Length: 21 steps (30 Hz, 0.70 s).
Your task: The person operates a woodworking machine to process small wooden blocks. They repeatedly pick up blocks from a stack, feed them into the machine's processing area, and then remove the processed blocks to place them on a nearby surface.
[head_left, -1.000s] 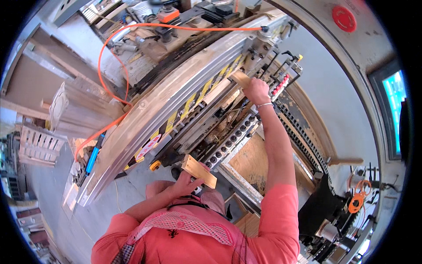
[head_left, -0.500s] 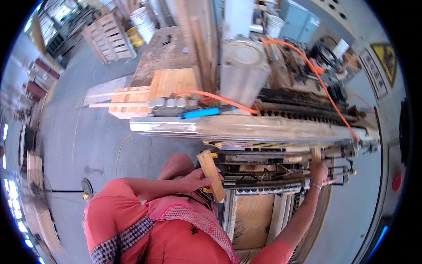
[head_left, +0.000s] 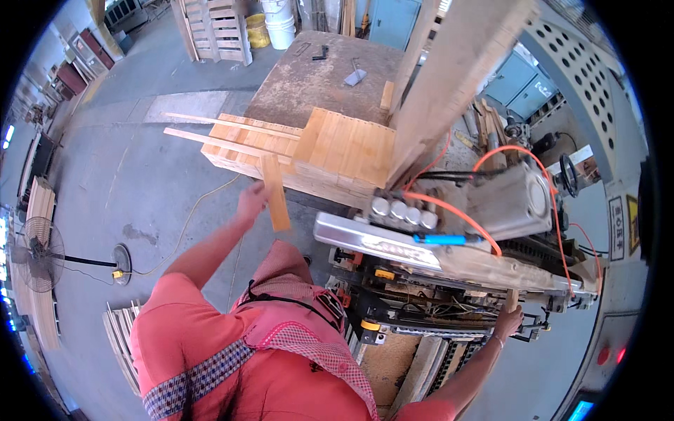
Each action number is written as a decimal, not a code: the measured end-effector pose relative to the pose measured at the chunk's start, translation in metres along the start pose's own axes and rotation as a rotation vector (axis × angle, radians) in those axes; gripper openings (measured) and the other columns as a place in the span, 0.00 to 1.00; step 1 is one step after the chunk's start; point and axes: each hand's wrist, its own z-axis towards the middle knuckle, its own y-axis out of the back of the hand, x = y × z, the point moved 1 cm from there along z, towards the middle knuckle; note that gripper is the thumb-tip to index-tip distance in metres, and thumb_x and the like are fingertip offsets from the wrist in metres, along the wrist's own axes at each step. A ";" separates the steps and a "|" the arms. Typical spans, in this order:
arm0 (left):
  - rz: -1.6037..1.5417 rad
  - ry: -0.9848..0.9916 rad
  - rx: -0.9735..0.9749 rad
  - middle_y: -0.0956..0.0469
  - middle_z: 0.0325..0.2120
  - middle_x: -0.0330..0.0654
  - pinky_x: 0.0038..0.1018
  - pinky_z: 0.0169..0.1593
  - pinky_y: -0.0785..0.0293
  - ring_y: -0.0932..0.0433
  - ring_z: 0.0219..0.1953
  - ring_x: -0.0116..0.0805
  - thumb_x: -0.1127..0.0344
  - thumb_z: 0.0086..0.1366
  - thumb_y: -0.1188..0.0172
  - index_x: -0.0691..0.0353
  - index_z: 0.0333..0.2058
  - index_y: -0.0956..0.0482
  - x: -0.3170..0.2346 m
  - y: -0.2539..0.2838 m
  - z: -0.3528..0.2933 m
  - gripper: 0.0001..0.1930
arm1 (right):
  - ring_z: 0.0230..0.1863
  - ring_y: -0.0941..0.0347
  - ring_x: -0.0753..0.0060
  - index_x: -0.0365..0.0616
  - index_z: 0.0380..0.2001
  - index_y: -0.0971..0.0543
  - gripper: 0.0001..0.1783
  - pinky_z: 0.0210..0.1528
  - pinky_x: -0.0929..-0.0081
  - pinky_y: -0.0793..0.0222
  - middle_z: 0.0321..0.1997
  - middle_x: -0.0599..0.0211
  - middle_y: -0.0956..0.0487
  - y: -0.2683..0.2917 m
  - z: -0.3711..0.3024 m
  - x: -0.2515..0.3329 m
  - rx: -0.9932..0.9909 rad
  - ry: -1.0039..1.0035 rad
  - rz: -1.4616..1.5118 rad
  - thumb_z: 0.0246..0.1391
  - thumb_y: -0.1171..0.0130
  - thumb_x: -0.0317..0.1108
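Observation:
Out over the floor on the left, my left hand (head_left: 254, 200) grips a short wooden board (head_left: 275, 195) near its middle. The board hangs in front of a stack of similar boards (head_left: 344, 147). My right hand (head_left: 509, 321) is at the right end of the machine (head_left: 414, 309), its fingers closed around a small piece of wood (head_left: 512, 299). The upper end of that piece reaches the machine's long upper beam (head_left: 491, 270). Part of it is hidden by my fingers.
Behind the stack stands a brown worktable (head_left: 302, 77) with small tools. Two long thin strips (head_left: 210, 137) lie across lower boards and jut out left. Orange hoses (head_left: 456, 214) loop over the machine. A standing fan (head_left: 38, 254) and a pallet (head_left: 214, 31) are farther off.
My left hand has carried its board from the front of the machine out to the left and farther away, near the stack. My right hand stays at the machine's right end. The view has turned left.

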 end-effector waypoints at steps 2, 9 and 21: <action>-0.035 -0.034 0.008 0.26 0.22 0.34 0.18 0.23 0.37 0.33 0.22 0.19 0.62 0.60 0.47 0.63 0.36 0.22 0.001 0.017 0.052 0.12 | 0.44 0.30 0.47 0.38 0.45 0.29 0.28 0.43 0.55 0.33 0.43 0.47 0.27 0.004 -0.019 0.012 -0.083 0.020 0.009 0.40 0.36 0.40; -0.009 -0.085 0.179 0.29 0.18 0.32 0.19 0.23 0.37 0.33 0.19 0.18 0.64 0.58 0.46 0.64 0.34 0.21 0.024 -0.002 0.195 0.11 | 0.39 0.25 0.51 0.37 0.37 0.22 0.22 0.40 0.62 0.31 0.37 0.51 0.22 0.050 -0.109 0.045 0.169 -0.012 0.114 0.39 0.35 0.39; 0.002 0.027 0.207 0.25 0.18 0.32 0.21 0.21 0.33 0.29 0.16 0.20 0.59 0.53 0.40 0.58 0.34 0.18 0.091 -0.055 0.277 0.13 | 0.32 0.25 0.54 0.38 0.29 0.22 0.15 0.35 0.65 0.31 0.27 0.55 0.22 0.087 -0.253 0.056 0.311 -0.111 0.235 0.36 0.36 0.35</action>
